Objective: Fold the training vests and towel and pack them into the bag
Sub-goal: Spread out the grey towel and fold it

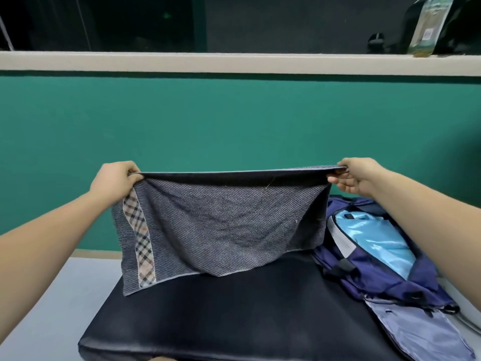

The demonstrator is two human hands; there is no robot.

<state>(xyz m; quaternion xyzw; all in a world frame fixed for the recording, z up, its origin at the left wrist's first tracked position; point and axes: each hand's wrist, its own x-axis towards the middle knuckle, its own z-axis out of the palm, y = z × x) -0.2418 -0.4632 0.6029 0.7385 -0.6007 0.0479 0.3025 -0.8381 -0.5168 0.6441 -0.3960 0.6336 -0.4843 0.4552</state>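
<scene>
A grey-blue towel point(221, 225) with a checked stripe near its left end hangs doubled over in the air, its top edge stretched taut. My left hand point(115, 179) grips the top left corner and my right hand point(356, 175) pinches the top right corner. The towel's lower edge droops onto a dark padded mat point(234, 316). To the right lies a navy bag point(385, 272), unzipped, with light blue fabric point(374, 235) showing inside it and its grey-lined flap folded open toward me.
The mat lies on a pale grey table point(52, 308) against a green wall point(234, 121). A white ledge point(234, 62) runs above the wall, with dark objects and a labelled packet point(426, 27) at its far right.
</scene>
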